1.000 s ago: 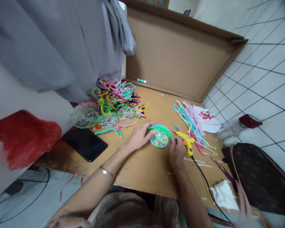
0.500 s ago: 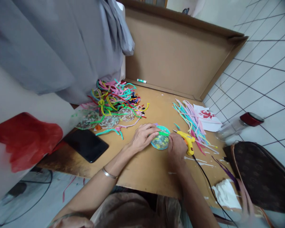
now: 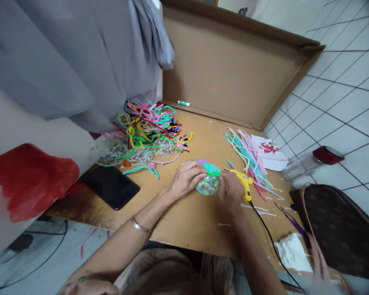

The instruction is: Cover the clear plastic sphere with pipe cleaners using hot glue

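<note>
A clear round piece [image 3: 208, 186] with yellow specks and a turquoise rim lies between my two hands. Across its upper part runs a bright green strip [image 3: 213, 174]. My left hand [image 3: 187, 177] has its fingers closed on the left end of the strip. On the right, my right hand [image 3: 231, 188] pinches the strip's other end, its fingertips partly hidden. A bit of purple [image 3: 201, 161] shows just behind the left fingers. Right beside my right hand rests a yellow glue gun [image 3: 246, 184].
Pipe cleaners lie in a tangled pile [image 3: 147, 127] at the back left and a straight bundle [image 3: 249, 151] at the right. A black phone [image 3: 112, 187], a clear bottle [image 3: 304, 166], a brown bag [image 3: 335, 229] and crumpled tissue [image 3: 293, 252] surround the work area. Cardboard [image 3: 230, 69] stands behind.
The round piece appears tilted slightly differently, with more of its turquoise upper part and the purple bit showing. Both hands remain in nearly the same place.
</note>
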Available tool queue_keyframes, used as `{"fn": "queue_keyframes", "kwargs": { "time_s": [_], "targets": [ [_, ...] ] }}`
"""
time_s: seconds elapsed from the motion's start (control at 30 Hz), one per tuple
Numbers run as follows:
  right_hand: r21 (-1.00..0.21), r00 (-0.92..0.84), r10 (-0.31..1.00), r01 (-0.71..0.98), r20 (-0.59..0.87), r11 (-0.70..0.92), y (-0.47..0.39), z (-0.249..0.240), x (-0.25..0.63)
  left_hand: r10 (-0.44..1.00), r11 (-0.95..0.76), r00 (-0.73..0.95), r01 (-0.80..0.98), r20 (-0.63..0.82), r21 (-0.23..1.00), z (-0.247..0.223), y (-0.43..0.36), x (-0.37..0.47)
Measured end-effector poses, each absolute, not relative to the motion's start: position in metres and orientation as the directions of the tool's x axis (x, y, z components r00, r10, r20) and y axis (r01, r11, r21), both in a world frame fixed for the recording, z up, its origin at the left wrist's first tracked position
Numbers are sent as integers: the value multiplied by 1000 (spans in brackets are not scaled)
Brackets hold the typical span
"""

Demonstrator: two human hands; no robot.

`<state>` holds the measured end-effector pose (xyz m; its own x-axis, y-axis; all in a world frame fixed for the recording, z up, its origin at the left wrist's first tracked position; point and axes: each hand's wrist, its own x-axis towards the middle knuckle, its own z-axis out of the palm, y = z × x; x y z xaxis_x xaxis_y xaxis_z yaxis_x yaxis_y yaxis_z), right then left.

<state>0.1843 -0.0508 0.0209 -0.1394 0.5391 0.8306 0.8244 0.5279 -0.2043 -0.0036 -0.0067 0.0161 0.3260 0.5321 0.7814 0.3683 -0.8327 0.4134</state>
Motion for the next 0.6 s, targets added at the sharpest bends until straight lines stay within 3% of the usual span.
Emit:
{"fn": "queue_keyframes", "kwargs": {
  "time_s": [0.17, 0.43, 0.53, 0.6],
  "targets": [
    [-86, -257, 542, 846, 800, 527, -54, 26, 184, 539, -821, 346, 419, 768, 388, 16, -8, -3],
    [8, -255, 553, 912, 793, 410, -55, 29, 181, 544, -815, 366, 444, 755, 372, 17, -11, -1],
    [-7, -264, 574, 905, 775, 426, -57, 26, 183, 533, -821, 362, 439, 765, 364, 17, -12, -1],
    [-77, -231, 593, 891, 771, 447, -58, 23, 185, 531, -821, 355, 440, 769, 364, 18, -12, -1]
  ]
}}
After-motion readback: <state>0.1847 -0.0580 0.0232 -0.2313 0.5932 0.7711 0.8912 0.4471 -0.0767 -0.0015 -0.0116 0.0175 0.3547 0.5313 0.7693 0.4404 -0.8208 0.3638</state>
